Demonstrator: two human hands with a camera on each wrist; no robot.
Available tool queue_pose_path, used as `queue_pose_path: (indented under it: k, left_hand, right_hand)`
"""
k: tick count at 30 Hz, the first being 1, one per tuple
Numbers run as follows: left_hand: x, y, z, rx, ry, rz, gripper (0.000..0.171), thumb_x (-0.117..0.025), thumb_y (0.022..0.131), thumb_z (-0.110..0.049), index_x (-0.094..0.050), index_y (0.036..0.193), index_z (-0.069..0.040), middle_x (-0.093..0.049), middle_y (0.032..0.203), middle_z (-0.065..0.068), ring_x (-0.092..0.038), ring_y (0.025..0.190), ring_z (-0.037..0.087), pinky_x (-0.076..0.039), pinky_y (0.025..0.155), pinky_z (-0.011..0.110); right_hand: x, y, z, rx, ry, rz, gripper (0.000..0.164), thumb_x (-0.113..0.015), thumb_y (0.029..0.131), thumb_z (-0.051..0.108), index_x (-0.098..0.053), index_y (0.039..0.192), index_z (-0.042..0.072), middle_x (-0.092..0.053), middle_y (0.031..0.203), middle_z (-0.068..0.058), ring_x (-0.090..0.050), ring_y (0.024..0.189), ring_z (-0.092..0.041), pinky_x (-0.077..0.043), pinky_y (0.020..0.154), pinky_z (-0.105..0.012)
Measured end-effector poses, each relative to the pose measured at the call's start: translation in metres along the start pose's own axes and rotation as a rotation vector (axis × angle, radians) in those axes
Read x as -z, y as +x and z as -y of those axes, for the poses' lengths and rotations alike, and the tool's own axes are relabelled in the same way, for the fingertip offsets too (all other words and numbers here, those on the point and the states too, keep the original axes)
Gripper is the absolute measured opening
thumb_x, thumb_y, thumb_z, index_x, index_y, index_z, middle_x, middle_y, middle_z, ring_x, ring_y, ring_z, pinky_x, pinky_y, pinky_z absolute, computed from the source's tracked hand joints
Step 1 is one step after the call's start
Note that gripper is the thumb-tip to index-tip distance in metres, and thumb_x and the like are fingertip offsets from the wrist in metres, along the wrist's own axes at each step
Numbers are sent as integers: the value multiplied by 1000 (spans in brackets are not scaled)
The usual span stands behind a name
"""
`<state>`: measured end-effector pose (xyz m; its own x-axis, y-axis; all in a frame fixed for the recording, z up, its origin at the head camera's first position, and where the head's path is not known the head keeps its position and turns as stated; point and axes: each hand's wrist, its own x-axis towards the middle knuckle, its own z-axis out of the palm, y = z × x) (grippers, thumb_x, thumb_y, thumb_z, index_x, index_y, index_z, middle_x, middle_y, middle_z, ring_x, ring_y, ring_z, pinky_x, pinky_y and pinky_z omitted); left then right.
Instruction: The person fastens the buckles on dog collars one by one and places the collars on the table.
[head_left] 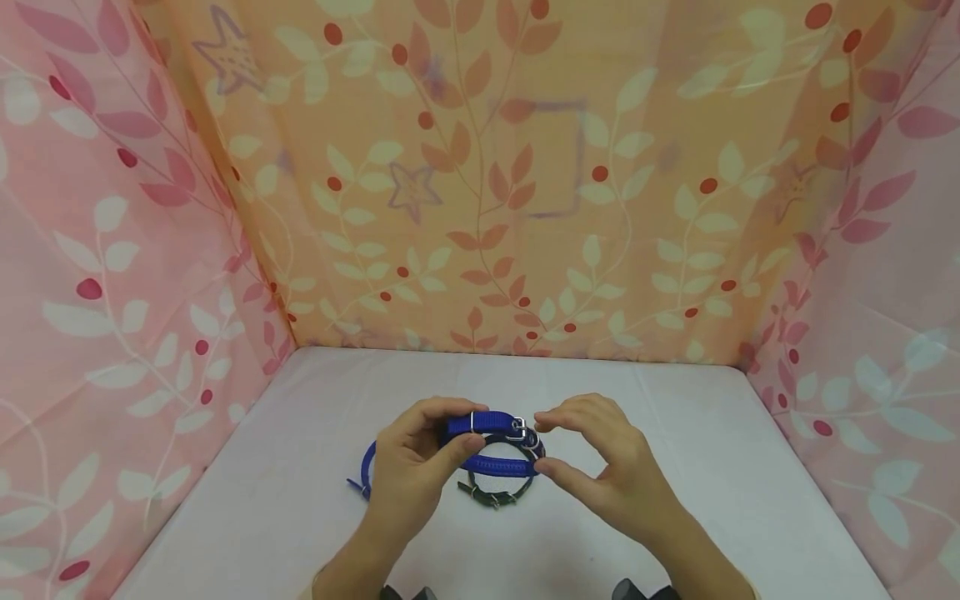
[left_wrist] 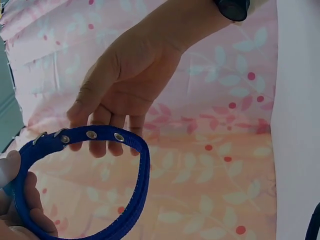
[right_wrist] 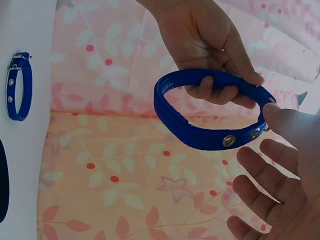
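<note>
A blue pet collar (head_left: 504, 467), buckled into a loop with a silver buckle (head_left: 518, 428) and metal eyelets, is held above the table. My left hand (head_left: 408, 475) grips its left side, the thumb in front; in the right wrist view fingers (right_wrist: 215, 92) of that hand reach through the loop. At the buckle end is my right hand (head_left: 622, 467), its thumb at the band and its other fingers spread and relaxed. Another blue collar (head_left: 366, 467) lies on the table, partly hidden behind my left hand. Beneath the held collar rests a dark green collar (head_left: 495, 499), also buckled.
The white tabletop (head_left: 300, 433) is bounded by an orange leaf-print curtain (head_left: 480, 250) at the back and pink leaf-print curtains (head_left: 112, 250) at the sides. Dark objects (head_left: 637, 590) poke in at the bottom edge of the head view.
</note>
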<state>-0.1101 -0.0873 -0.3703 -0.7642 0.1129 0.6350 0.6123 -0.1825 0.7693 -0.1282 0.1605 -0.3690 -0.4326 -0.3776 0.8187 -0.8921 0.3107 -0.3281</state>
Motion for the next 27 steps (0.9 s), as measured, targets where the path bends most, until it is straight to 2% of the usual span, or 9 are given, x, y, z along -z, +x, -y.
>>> queue_pose_path:
  k: [5, 10, 13, 16, 20, 24, 27]
  left_hand:
    - [2, 1, 0, -13, -88, -35, 27, -71, 90, 10, -62, 115, 11, -72, 117, 11, -70, 107, 23, -60, 89, 35]
    - [3, 2, 0, -50, -135, -29, 26, -72, 88, 11, -65, 113, 8, -72, 115, 11, -70, 111, 27, -59, 92, 35]
    - [4, 3, -1, -92, -90, -16, 27, -72, 87, 12, -67, 112, 6, -73, 115, 13, -69, 112, 29, -57, 96, 34]
    - [6, 5, -2, -101, -32, -16, 27, -72, 87, 12, -68, 113, 6, -74, 115, 13, -68, 114, 30, -55, 99, 34]
    - [10, 7, -4, -60, 4, -13, 26, -72, 88, 10, -69, 114, 7, -74, 115, 14, -69, 112, 31, -54, 100, 35]
    - [13, 8, -6, -26, 52, -29, 26, -73, 88, 9, -70, 114, 6, -75, 114, 16, -71, 110, 30, -53, 102, 36]
    - [15, 8, -7, -8, 89, -52, 26, -74, 88, 8, -71, 113, 5, -75, 113, 16, -71, 110, 30, -53, 101, 36]
  right_hand:
    - [0, -1, -1, -35, -31, 31, 36, -84, 87, 27, -71, 120, 18, -71, 109, 7, -62, 107, -15, -42, 103, -22]
    - [0, -2, -3, -35, -57, 44, 33, -87, 83, 22, -73, 113, 22, -70, 104, 12, -63, 102, -11, -43, 99, -22]
    - [1, -1, -6, -20, -74, 30, 29, -86, 84, 24, -74, 111, 22, -70, 103, 12, -63, 100, -11, -43, 98, -23]
    - [4, 0, -7, -20, -86, 11, 27, -85, 85, 23, -75, 110, 22, -71, 102, 12, -64, 99, -10, -43, 97, -22]
    - [7, 0, -6, -28, -104, -4, 27, -84, 85, 22, -75, 110, 22, -72, 102, 13, -64, 98, -10, -43, 96, -22]
    - [10, 1, -7, -23, -134, -10, 21, -77, 93, 34, -75, 109, 21, -72, 101, 12, -64, 98, -10, -42, 96, -24]
    - [12, 3, -8, -7, -163, -17, 26, -67, 99, 42, -75, 109, 19, -73, 100, 12, -64, 97, -10, -41, 96, -25]
